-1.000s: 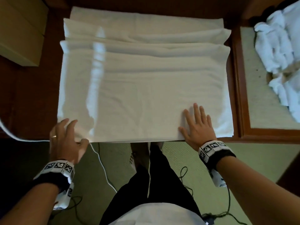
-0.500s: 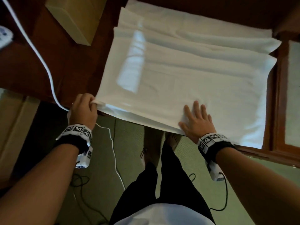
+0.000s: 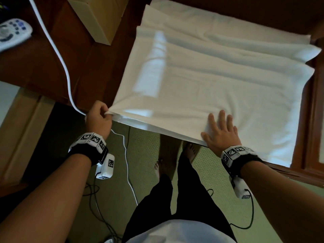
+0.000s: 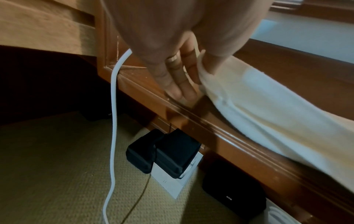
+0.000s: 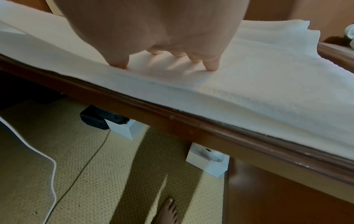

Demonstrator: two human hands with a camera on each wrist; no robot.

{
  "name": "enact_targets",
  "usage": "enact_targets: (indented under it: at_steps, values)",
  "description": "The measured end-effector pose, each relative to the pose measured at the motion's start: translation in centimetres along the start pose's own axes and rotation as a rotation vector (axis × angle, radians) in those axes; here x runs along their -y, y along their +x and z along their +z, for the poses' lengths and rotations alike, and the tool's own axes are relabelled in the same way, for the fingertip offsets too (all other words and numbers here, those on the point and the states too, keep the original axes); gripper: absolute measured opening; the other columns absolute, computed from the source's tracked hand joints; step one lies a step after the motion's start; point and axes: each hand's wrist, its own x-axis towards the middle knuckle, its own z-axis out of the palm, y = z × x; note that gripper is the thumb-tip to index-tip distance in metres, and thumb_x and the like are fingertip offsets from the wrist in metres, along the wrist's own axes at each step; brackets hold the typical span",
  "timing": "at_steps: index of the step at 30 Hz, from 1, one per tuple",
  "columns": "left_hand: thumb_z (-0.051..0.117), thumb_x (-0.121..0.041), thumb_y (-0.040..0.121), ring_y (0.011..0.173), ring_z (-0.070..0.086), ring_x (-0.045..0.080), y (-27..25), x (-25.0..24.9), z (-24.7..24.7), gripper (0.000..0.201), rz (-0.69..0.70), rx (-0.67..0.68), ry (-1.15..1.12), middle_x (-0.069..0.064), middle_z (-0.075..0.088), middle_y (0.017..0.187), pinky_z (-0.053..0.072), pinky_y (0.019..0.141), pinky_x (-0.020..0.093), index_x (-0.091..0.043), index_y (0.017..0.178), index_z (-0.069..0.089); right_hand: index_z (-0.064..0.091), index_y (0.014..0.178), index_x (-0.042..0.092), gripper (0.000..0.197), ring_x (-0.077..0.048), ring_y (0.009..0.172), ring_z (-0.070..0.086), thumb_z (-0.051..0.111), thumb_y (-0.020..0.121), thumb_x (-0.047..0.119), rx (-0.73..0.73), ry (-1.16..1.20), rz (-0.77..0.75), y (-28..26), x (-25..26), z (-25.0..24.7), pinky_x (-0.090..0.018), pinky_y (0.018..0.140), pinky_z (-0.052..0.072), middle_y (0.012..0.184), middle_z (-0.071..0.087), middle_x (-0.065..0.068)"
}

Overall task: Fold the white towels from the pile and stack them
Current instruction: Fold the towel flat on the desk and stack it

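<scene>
A large white towel [image 3: 210, 88] lies spread over several other flat towels on the dark wooden table [image 3: 43, 67]. My left hand [image 3: 100, 116] pinches its near left corner at the table's front edge; in the left wrist view the thumb and fingers [image 4: 184, 72] clamp the towel [image 4: 268, 109] corner. My right hand [image 3: 220, 132] lies flat with spread fingers on the towel's near edge, right of centre. From the right wrist, the fingertips [image 5: 210, 65] are seen pressing down on the towel [image 5: 249, 84].
A cardboard box [image 3: 98, 16] stands on the table at the back left, a white remote [image 3: 12, 31] at the far left. A white cable [image 3: 57, 55] runs across the table and down to the carpet. A raised wooden frame [image 3: 313, 120] borders the table's right side.
The view has swung left. My left hand went from lying at the towel's corner to pinching it and pulling it left. My right hand stays pressed flat on the towel.
</scene>
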Motion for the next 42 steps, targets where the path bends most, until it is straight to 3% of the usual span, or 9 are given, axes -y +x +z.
enact_targets:
  at_steps: [9,12,16,18,23,27,30,33,42]
  values:
    - [0.042,0.016,0.073,0.057,0.027,0.019,0.7,1.9,-0.1,0.032,-0.021,0.018,0.127,0.003,0.029,0.062,0.028,0.057,0.030,-0.011,0.061,0.030,-0.007,0.156,0.028,0.078,-0.039,0.150,-0.011,0.033,0.097,0.059,0.018,-0.011,0.003,0.0,0.1,-0.2,-0.059,0.118,0.015,0.163,-0.021,-0.010]
    - [0.056,0.006,0.080,0.056,0.035,0.023,0.6,3.0,-0.8,0.031,-0.017,0.071,0.169,0.005,0.036,0.060,0.037,0.059,0.034,-0.009,0.062,0.036,-0.008,0.156,0.028,0.078,-0.039,0.149,-0.013,0.032,0.097,0.059,0.029,-0.006,0.002,0.0,0.0,-0.2,-0.059,0.118,0.014,0.162,-0.022,-0.010]
    - [0.083,-0.043,0.076,0.083,0.057,0.026,0.5,3.4,-2.5,0.039,0.014,0.388,0.351,0.004,0.058,0.094,0.054,0.075,0.043,-0.021,0.095,0.058,-0.006,0.156,0.029,0.078,-0.039,0.149,-0.013,0.034,0.097,0.059,0.041,0.005,-0.002,0.1,0.0,-0.4,-0.058,0.118,0.014,0.163,-0.021,-0.009]
    - [0.078,-0.053,0.078,0.103,0.055,0.029,0.8,2.7,-2.2,0.056,0.121,0.367,0.476,0.005,0.054,0.115,0.051,0.084,0.047,-0.023,0.119,0.055,0.002,0.157,0.029,0.078,-0.037,0.150,-0.010,0.041,0.096,0.057,0.039,0.052,-0.007,0.2,-0.1,-0.8,-0.055,0.120,0.014,0.164,-0.016,-0.009]
    - [0.045,-0.063,0.089,0.122,0.050,0.036,0.7,-2.6,3.6,0.065,0.431,0.315,0.501,0.010,0.053,0.136,0.041,0.098,0.050,-0.017,0.135,0.053,0.021,0.156,0.021,0.070,-0.033,0.152,0.003,0.047,0.098,0.049,-0.168,0.198,0.083,-0.3,-2.9,-2.2,-0.047,0.122,0.015,0.165,-0.001,-0.011]
    - [0.037,-0.077,0.089,0.151,0.011,0.034,1.5,-5.4,8.7,0.082,0.399,0.493,0.719,0.003,0.010,0.167,0.020,0.116,0.059,-0.035,0.157,0.018,0.000,0.156,0.040,0.076,-0.035,0.151,-0.011,0.037,0.094,0.066,-0.009,0.158,0.323,-1.4,-8.1,-2.1,-0.061,0.119,0.010,0.164,-0.019,-0.004]
    - [0.029,-0.091,0.077,0.152,-0.013,0.036,3.3,-5.6,10.1,0.097,0.315,0.574,0.864,-0.003,-0.025,0.164,0.007,0.117,0.066,-0.047,0.154,-0.011,-0.017,0.149,0.050,0.085,-0.034,0.148,-0.022,0.030,0.085,0.081,0.139,0.193,0.342,-2.3,-11.5,-1.6,-0.069,0.115,0.005,0.158,-0.033,0.008]
    - [0.023,-0.097,0.067,0.151,-0.018,0.038,5.7,-6.7,10.8,0.106,0.327,0.622,0.911,-0.003,-0.033,0.161,0.006,0.118,0.067,-0.049,0.151,-0.020,-0.021,0.146,0.052,0.089,-0.034,0.146,-0.028,0.028,0.080,0.087,0.164,0.189,0.280,-1.7,-13.0,-1.8,-0.070,0.112,0.003,0.155,-0.039,0.012]
    - [0.045,-0.088,0.072,0.154,0.000,0.030,8.5,-11.7,12.4,0.111,0.429,0.442,0.741,0.003,-0.005,0.168,0.009,0.120,0.062,-0.033,0.159,0.007,0.001,0.156,0.035,0.089,-0.033,0.151,-0.013,0.039,0.087,0.076,-0.043,0.189,0.249,3.9,-14.6,-5.9,-0.065,0.117,0.009,0.163,-0.021,-0.002]
